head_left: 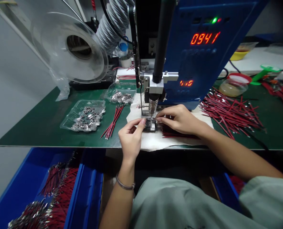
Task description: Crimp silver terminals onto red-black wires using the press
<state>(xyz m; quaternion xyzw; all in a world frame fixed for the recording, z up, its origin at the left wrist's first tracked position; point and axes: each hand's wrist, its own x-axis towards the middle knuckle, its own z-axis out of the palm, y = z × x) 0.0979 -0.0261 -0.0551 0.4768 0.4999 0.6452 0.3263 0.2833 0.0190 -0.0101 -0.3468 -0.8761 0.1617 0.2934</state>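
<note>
A small metal fixture (151, 124) sits under the spring-wrapped head (153, 106) of a blue soldering machine (191, 63). My left hand (131, 136) is at the fixture's left side, thumb and forefinger pinched together. From the right, my right hand (179, 119) reaches to the fixture's edge with its fingertips also pinched. Whatever lies between the fingers of either hand is too small to make out. Beneath my right hand, red and black wires (177, 133) rest on a white cloth (153, 141).
Two clear trays, one nearer (71, 116) and one farther (109, 93), hold small metal parts. A thin wire bundle (113, 122) lies beside them. More wires (229, 111) are heaped at right. Finished-looking wire pieces fill a blue bin (19, 178) below. A clear reel (53, 47) hangs upper left.
</note>
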